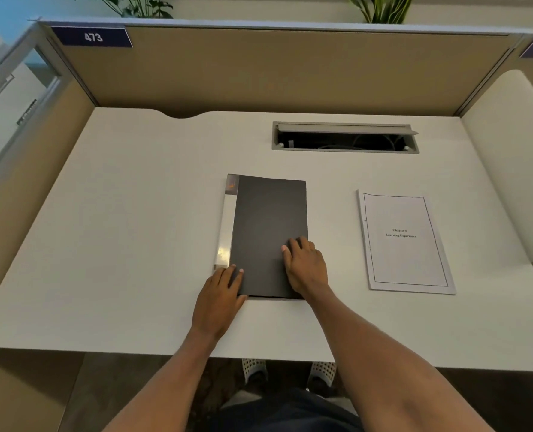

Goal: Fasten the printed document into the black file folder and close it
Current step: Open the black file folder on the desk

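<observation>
Both hands flat and open, gripping nothing: left hand point(220, 293) on the near-left corner of the closed black file folder point(268, 232), right hand point(304, 265) pressing its near-right cover edge. Folder lies mid white desk point(118, 244); printed document point(405, 243) lies apart to its right, face up, below the cable tray slot point(344, 138).

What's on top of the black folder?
Two bare hands rest on the closed black file folder: the left hand at its near-left corner, the right hand near its right edge. Anything inside is hidden by the cover.
</observation>
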Demonstrator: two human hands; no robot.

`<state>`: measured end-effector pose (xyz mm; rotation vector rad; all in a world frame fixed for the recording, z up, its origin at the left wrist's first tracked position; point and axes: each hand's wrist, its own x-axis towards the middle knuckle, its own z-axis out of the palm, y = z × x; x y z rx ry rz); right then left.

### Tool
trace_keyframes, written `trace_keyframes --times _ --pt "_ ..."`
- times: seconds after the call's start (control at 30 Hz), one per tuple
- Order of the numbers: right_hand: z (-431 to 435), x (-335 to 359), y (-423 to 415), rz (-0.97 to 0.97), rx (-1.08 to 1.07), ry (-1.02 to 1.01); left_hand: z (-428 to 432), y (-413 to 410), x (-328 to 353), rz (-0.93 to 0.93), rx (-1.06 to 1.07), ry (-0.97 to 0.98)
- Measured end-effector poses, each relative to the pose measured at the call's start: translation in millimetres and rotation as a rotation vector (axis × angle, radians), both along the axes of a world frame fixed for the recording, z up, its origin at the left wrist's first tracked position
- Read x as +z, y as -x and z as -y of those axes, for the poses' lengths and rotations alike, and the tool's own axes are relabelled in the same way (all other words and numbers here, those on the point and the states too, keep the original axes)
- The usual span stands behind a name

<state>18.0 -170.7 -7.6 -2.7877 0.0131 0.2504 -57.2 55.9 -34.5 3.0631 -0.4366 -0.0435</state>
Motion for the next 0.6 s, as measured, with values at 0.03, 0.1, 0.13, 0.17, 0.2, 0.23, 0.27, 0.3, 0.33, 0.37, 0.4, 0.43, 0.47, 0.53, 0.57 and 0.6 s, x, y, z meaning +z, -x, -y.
trace_keyframes --times 0.03,0.1,0.13,0.17,0.2,0.23,0.27,0.3,0.33,0.37,0.4,0.43,0.47,0.53,0.57,0.6 --pt "3 3 -3 0.028 -0.060 -0.085 -1 2 -2 0.022 -0.005 -0.003" --pt "9 9 -11 0.086 -0.271 -0.331 -4 5 -7 0.055 -0.008 0.001" --pt "12 13 -16 0.116 -0.394 -0.443 -5 6 -9 0.065 -0.006 0.008" --pt "15 17 -21 0.148 -0.505 -0.520 -6 7 -10 0.075 -0.002 0.020" --pt "18 20 -27 0.176 -0.597 -0.558 -7 8 -11 0.088 0.002 0.037" --pt "20 23 -31 0.190 -0.664 -0.569 -7 9 -11 0.104 0.008 0.059" --pt "21 25 -35 0.190 -0.701 -0.563 -8 9 -11 0.117 0.016 0.086" --pt "20 27 -37 0.185 -0.709 -0.551 -8 10 -9 0.121 0.031 0.124" --pt "18 27 -39 0.181 -0.692 -0.536 -9 11 -8 0.117 0.050 0.174" --pt "15 27 -39 0.179 -0.661 -0.522 -9 13 -6 0.104 0.072 0.237" --pt "10 26 -39 0.171 -0.622 -0.510 -10 15 -4 0.086 0.098 0.309" --pt "4 24 -39 0.146 -0.579 -0.499 -10 17 -2 0.064 0.127 0.383" --pt "-3 23 -38 0.103 -0.527 -0.486 -11 19 -1 0.043 0.157 0.454" --pt "-19 20 -35 0.006 -0.362 -0.442 -14 22 2 0.009 0.219 0.589" --pt "-28 18 -34 -0.027 -0.251 -0.387 -16 23 3 -0.012 0.252 0.660" --pt "-37 16 -33 -0.057 -0.135 -0.307 -17 23 5 -0.034 0.284 0.734"
